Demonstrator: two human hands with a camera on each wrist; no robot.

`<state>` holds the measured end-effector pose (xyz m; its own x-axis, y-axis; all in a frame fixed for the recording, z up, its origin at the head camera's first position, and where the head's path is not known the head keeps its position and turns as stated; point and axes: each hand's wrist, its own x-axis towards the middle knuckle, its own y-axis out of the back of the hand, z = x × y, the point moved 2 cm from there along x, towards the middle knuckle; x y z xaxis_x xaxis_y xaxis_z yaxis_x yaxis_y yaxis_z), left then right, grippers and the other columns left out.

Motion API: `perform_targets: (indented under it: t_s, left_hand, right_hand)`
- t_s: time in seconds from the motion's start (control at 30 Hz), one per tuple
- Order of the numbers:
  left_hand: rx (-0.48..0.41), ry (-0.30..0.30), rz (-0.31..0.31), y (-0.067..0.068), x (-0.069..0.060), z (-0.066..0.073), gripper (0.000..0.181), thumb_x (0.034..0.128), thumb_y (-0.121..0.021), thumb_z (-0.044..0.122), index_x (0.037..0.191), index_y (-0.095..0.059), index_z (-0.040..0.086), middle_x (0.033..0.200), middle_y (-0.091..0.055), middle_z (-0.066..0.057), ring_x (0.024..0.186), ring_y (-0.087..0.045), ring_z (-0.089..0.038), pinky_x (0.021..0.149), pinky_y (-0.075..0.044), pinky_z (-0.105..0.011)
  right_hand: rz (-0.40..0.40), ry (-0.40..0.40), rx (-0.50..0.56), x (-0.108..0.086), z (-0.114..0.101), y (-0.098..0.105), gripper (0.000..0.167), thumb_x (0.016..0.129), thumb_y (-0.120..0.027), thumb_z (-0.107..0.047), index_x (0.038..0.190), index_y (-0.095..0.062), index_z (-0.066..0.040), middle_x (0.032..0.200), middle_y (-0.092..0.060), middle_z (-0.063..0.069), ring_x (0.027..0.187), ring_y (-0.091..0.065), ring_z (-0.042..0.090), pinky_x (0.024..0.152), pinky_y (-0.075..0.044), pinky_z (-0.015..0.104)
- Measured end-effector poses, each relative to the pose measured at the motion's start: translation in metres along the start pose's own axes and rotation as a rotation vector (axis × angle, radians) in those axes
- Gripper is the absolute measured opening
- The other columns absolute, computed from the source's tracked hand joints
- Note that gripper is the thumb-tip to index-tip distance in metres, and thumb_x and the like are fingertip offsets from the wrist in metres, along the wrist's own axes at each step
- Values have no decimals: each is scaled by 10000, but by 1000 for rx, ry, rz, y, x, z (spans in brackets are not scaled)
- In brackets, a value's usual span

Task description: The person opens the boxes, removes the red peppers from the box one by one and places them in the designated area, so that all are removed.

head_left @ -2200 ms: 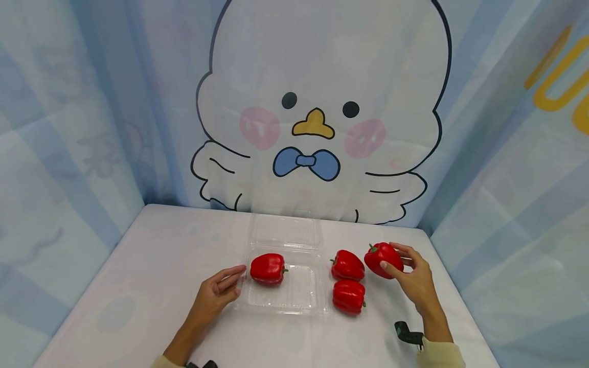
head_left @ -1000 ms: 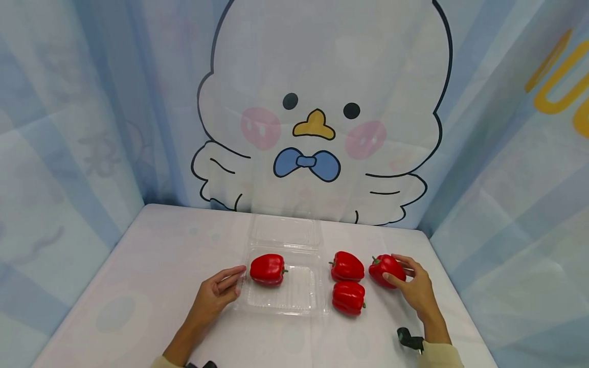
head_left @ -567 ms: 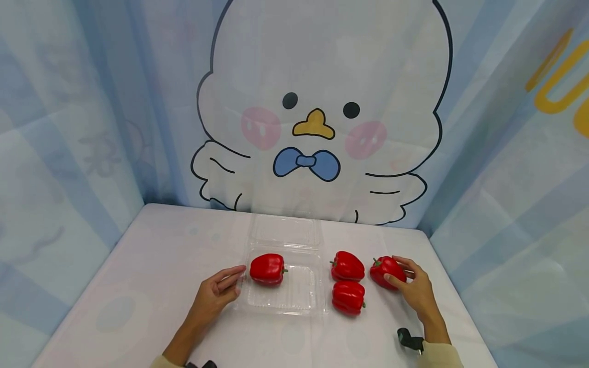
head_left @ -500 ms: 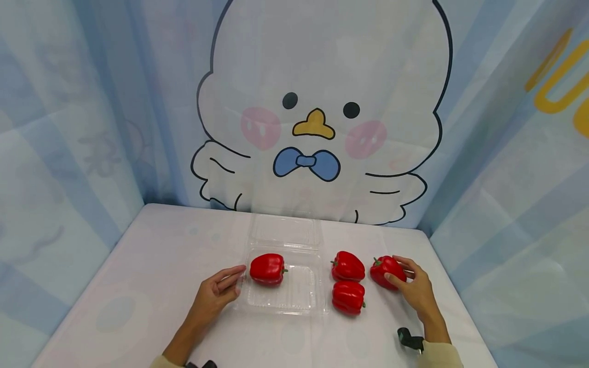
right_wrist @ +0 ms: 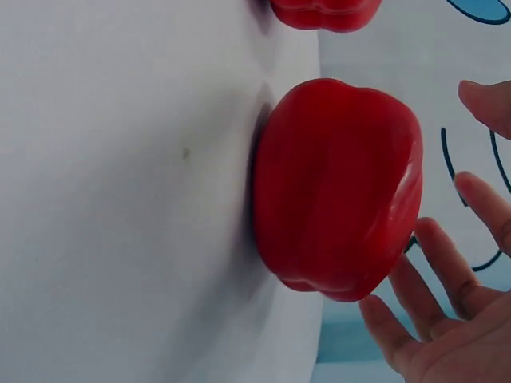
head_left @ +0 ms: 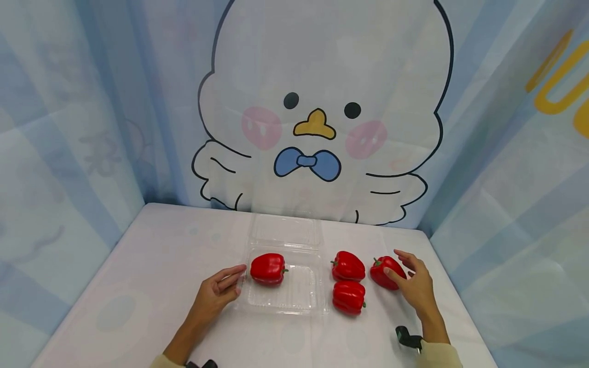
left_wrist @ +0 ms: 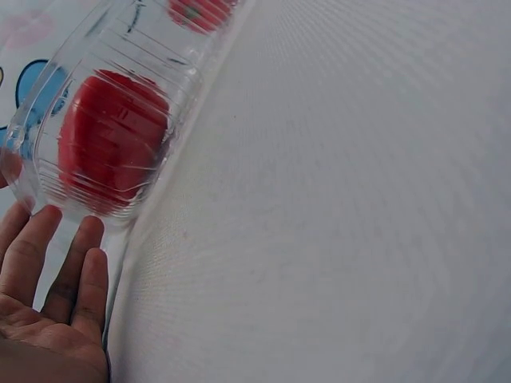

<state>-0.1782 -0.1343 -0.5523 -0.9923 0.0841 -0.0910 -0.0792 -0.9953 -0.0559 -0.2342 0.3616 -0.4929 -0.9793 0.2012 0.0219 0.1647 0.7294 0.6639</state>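
A clear plastic clamshell box (head_left: pixel 303 286) lies with its lid raised back on the table, and one red bell pepper (head_left: pixel 268 269) sits in its left half. My left hand (head_left: pixel 216 294) is at the box's left side; in the left wrist view its fingers (left_wrist: pixel 28 255) extend fairly straight to the box's edge. To the right, my right hand (head_left: pixel 416 283) is spread beside another red bell pepper (head_left: pixel 385 272). The right wrist view has that pepper (right_wrist: pixel 335 187) resting on the table, with the fingers (right_wrist: pixel 451 263) loosened away from it.
Two more red bell peppers, one farther back (head_left: pixel 348 266) and one nearer (head_left: pixel 348 298), stand close together just right of the box. A white cloth covers the table (head_left: pixel 152 266). Printed curtains (head_left: pixel 317 66) rise behind and at both sides.
My right hand has lowered the pepper it was holding onto the table, slightly nearer me, and has loosened its fingers from it. My left hand and the box stay put.
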Motion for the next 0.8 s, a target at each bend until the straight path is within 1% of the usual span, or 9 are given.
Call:
perform_targets:
  t_s: [0.13, 0.23, 0.5, 0.67, 0.8]
  left_hand:
    - [3, 1, 2, 0, 0, 0, 563, 969, -708, -35, 1505, -578, 83, 1587, -573, -83, 1508, -493, -255, 1090, -509, -211]
    - [5, -1, 3, 0, 0, 0, 561, 972, -709, -30, 1505, -578, 87, 1588, -572, -83, 1509, -493, -261, 1090, -511, -219]
    - [2, 5, 4, 0, 0, 0, 565, 969, -721, -16, 1505, -581, 94, 1585, -576, -71, 1505, -498, -249, 1090, -511, -213]
    - [3, 7, 4, 0, 0, -1, 564, 969, -731, -1, 1504, -581, 94, 1584, -577, -70, 1506, -498, -251, 1094, -510, -216]
    - [-3, 7, 5, 0, 0, -1, 566, 969, -729, -6, 1506, -580, 93, 1585, -576, -72, 1507, -498, -252, 1092, -512, -214]
  right_hand:
    - [53, 46, 6, 0, -13, 0, 698, 966, -791, -252, 1585, -481, -163, 1607, -442, 220, 1496, -403, 441, 1228, -376, 659]
    - [76, 69, 8, -2, -22, 0, 703, 958, -799, -244, 1586, -490, -177, 1614, -444, 202, 1505, -403, 434, 1231, -378, 650]
    - [70, 181, -17, -11, -49, -2, 737, 919, -844, -240, 1574, -510, -194, 1593, -448, 200, 1481, -417, 437, 1209, -383, 686]
    - [81, 214, -14, -16, -62, -4, 741, 902, -859, -275, 1561, -526, -221, 1589, -464, 167, 1470, -440, 411, 1183, -429, 664]
    - [88, 250, -5, -19, -70, -6, 731, 896, -864, -274, 1549, -541, -224, 1581, -477, 153, 1465, -447, 402, 1188, -421, 668]
